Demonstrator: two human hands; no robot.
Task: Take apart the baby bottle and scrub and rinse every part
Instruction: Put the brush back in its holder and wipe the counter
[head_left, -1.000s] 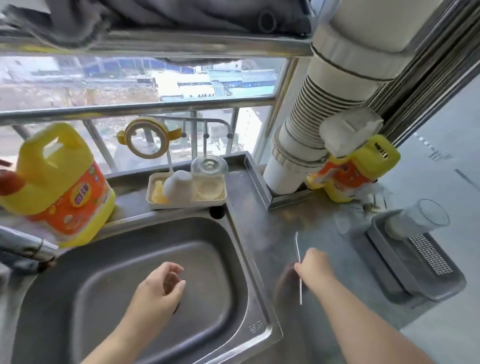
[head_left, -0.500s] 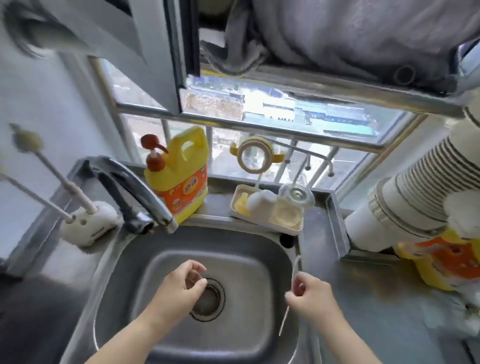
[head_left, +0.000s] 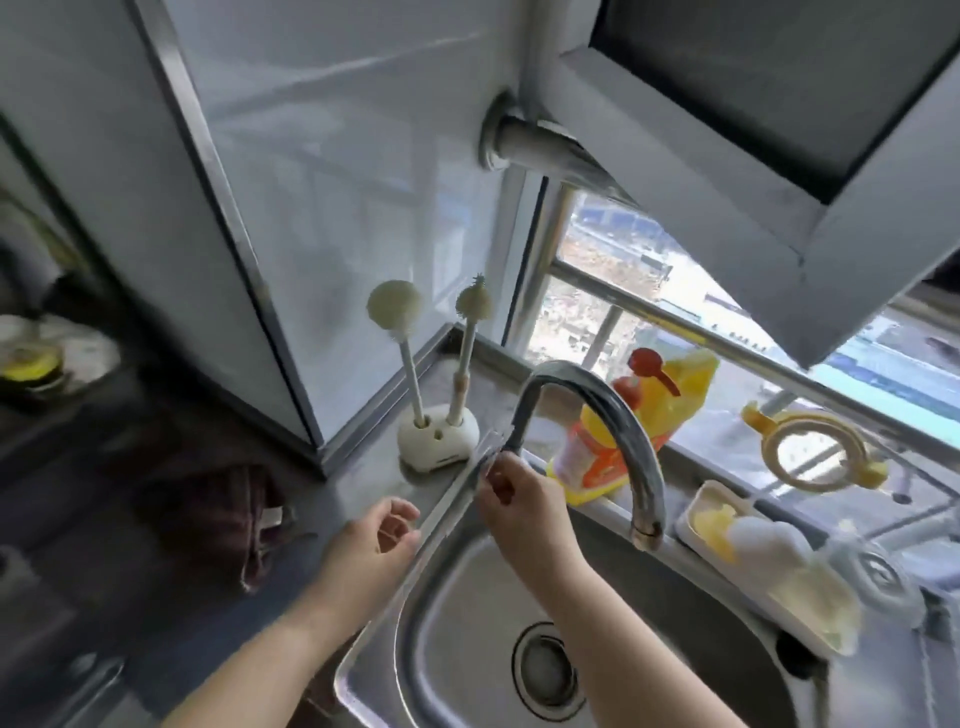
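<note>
Nearest to me lies the steel sink (head_left: 467, 613), drain at its bottom. My left hand (head_left: 371, 540) hovers over the sink's left edge, fingers loosely curled, gripping nothing. My right hand (head_left: 519, 506) is closed around the faucet lever (head_left: 485, 457) at the base of the curved faucet (head_left: 613, 415); whether it also pinches something thin I cannot tell. Right of the sink, a tray (head_left: 706, 499) holds pale bottle parts (head_left: 763, 540). Farther back stand two brushes (head_left: 410, 358) in a white holder, then a yellow detergent jug (head_left: 634, 415), and a ring with yellow handles (head_left: 815, 452) by the window.
</note>
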